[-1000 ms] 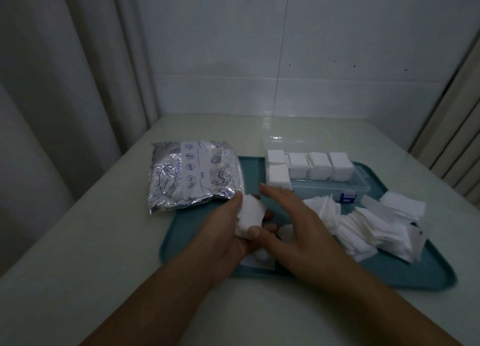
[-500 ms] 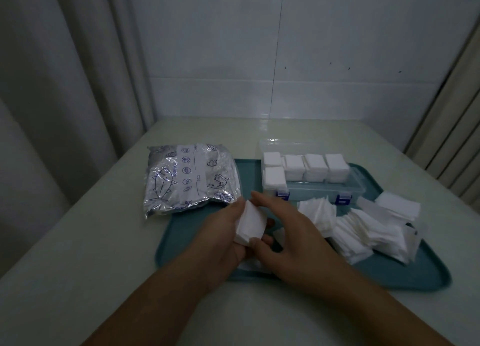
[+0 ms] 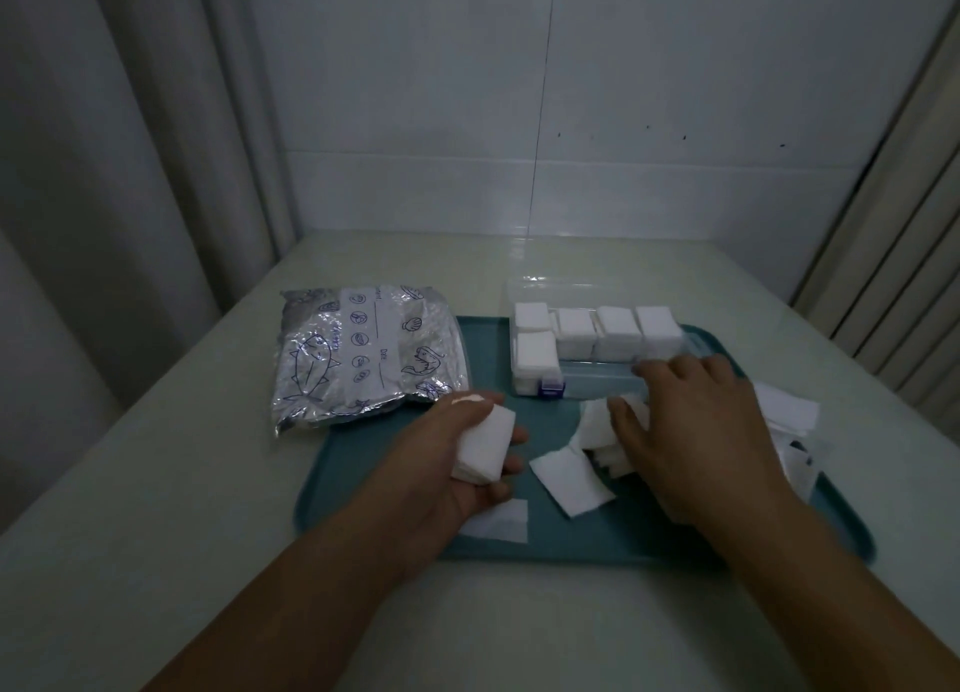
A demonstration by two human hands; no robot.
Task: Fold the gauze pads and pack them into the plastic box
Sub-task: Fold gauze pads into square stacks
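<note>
Clamped between thumb and fingers, the left hand [image 3: 447, 463] held a small folded gauze stack [image 3: 483, 444] in its grip, the thumb lying over the top edge. Right of that grip, the right hand [image 3: 691, 431] rested with loosely curled fingers on the loose gauze pile [image 3: 608, 431]; whether it pinched a sheet could not be told. One unfolded gauze pad [image 3: 569, 483] lay flat on the teal tray [image 3: 374, 483] between the two hands. Beyond the grip stood the clear plastic box [image 3: 597, 377], several folded stacks already in it.

Gauze like this was likely light, soft and limp, apt to spring open, so pinching across the folded edge seemed soundest.

Left of the grip and beyond it, on the desk [image 3: 208, 483], a foil pouch [image 3: 363, 351] bore cartoon sea creatures and the word "Date"; other print was unreadable.
</note>
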